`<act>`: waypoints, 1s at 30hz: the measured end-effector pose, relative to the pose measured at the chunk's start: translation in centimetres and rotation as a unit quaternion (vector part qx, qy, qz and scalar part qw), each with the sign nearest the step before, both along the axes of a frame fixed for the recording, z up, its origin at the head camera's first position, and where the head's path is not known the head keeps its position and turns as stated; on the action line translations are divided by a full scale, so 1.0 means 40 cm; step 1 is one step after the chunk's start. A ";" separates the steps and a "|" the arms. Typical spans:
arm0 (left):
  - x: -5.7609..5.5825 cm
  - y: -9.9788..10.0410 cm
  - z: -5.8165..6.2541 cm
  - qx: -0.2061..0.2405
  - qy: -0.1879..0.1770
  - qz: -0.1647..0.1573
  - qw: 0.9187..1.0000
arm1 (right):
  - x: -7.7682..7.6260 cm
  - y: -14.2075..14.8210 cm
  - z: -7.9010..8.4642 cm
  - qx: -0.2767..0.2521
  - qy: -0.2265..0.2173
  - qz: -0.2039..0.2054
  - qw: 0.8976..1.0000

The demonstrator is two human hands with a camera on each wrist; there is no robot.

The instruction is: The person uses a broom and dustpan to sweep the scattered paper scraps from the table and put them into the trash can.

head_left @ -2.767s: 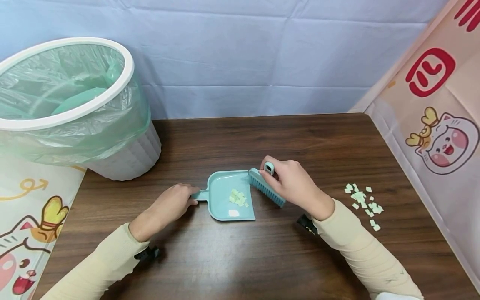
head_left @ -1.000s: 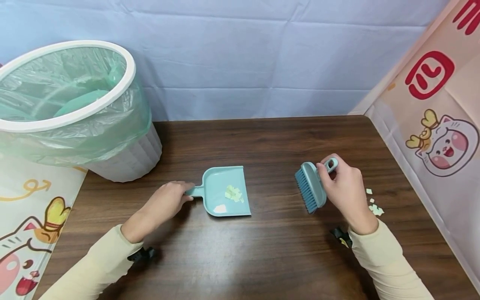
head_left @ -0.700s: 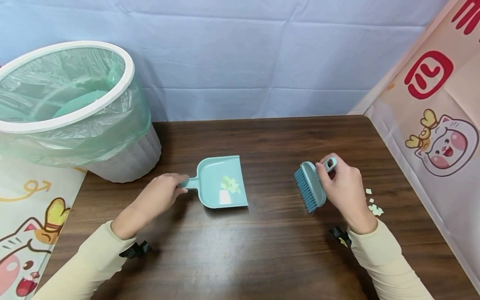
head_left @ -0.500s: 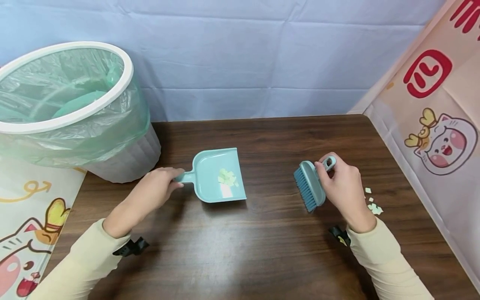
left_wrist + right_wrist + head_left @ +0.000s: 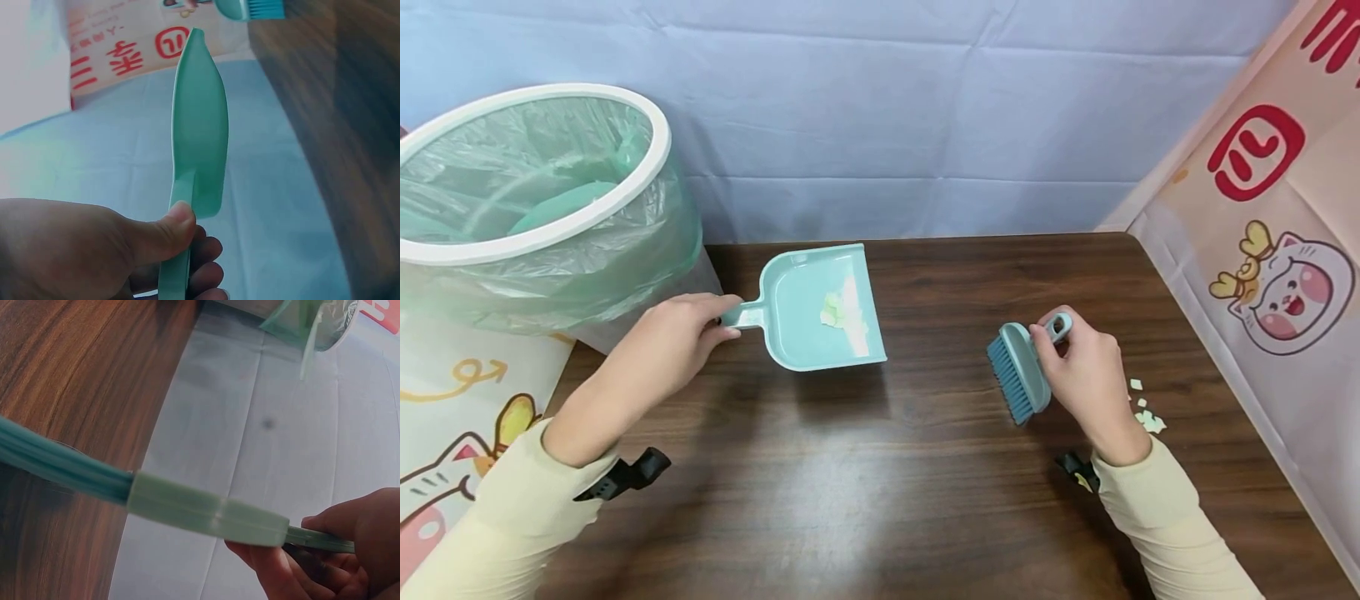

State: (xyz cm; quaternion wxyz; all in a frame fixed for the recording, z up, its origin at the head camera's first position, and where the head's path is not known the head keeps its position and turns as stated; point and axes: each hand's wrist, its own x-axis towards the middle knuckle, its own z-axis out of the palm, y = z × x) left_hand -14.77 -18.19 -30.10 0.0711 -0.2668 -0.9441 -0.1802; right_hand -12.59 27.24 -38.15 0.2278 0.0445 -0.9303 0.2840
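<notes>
My left hand point(image 5: 673, 337) grips the handle of a light teal dustpan point(image 5: 793, 333), its thumb pressed along the handle in the left wrist view. The dustpan is raised off the table, its shadow falling below it. Small pale green paper scraps point(image 5: 832, 310) lie in the pan, partly lost in a bright glare. My right hand point(image 5: 1086, 379) holds a teal hand brush point(image 5: 1026, 367) by its looped handle, bristles facing left. More paper scraps point(image 5: 1150, 421) lie on the table beyond the right wrist, some hidden behind that hand.
A white trash bin point(image 5: 658, 142) lined with a translucent green bag stands at the left, close to my left hand. The brown wooden table point(image 5: 962, 500) meets a pale blue cloth point(image 5: 865, 117) at the back. A printed cartoon sheet point(image 5: 1262, 275) rises along the right.
The left hand has lifted the dustpan and carried it back and left toward the bin. Earlier, the right hand moved the brush from the pan's edge to the right; it now stays there.
</notes>
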 end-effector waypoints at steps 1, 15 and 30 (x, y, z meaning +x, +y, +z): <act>0.001 0.000 0.010 0.001 0.001 0.000 1.000 | 0.000 0.000 0.000 0.000 -0.002 -0.001 1.000; 0.016 -0.019 0.139 -0.012 -0.012 0.037 0.999 | 0.002 -0.003 0.002 -0.002 -0.002 -0.006 1.000; 0.029 -0.108 0.268 -0.047 0.055 0.108 0.992 | -0.001 -0.002 0.003 -0.001 -0.003 -0.001 1.000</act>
